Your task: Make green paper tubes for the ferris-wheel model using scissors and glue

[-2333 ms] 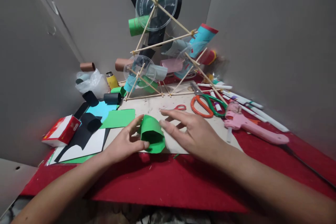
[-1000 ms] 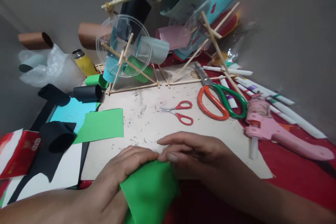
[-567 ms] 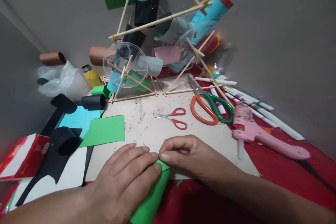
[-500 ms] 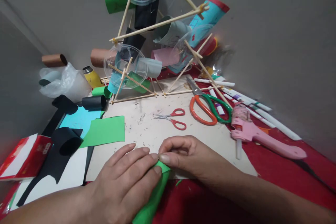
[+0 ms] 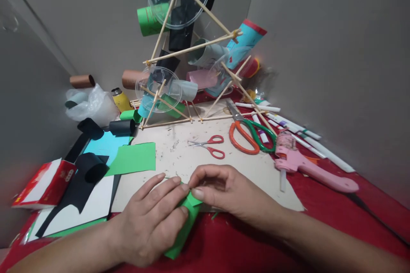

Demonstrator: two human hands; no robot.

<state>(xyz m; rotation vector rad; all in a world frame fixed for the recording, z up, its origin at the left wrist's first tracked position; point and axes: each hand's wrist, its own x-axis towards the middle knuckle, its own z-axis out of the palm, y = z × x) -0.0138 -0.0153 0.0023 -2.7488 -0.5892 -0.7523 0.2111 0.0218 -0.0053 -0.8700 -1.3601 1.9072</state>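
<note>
A folded piece of green paper (image 5: pixel 183 235) lies at the near edge of the pale board (image 5: pixel 176 158). My left hand (image 5: pixel 156 217) rests over it, its fingers pressed together on the paper. With thumb and forefinger my right hand (image 5: pixel 213 185) pinches the paper's upper end, close to the left fingertips. Part of the paper is hidden under the left hand. Beyond the hands lie small red-handled scissors (image 5: pixel 214 140), and a flat green sheet (image 5: pixel 137 158) is to their left.
A stick frame (image 5: pixel 192 51) with clear plastic discs and paper tubes stands at the back. On the right are large scissors (image 5: pixel 245 136), a pink glue gun (image 5: pixel 307 166) and white sticks (image 5: pixel 326 149). Black paper (image 5: pixel 73 183) and a red packet (image 5: pixel 45 183) lie left.
The view has shifted, showing more of the frame's top. Both hands keep hold of the green paper, and more of its lower end shows below the left hand.
</note>
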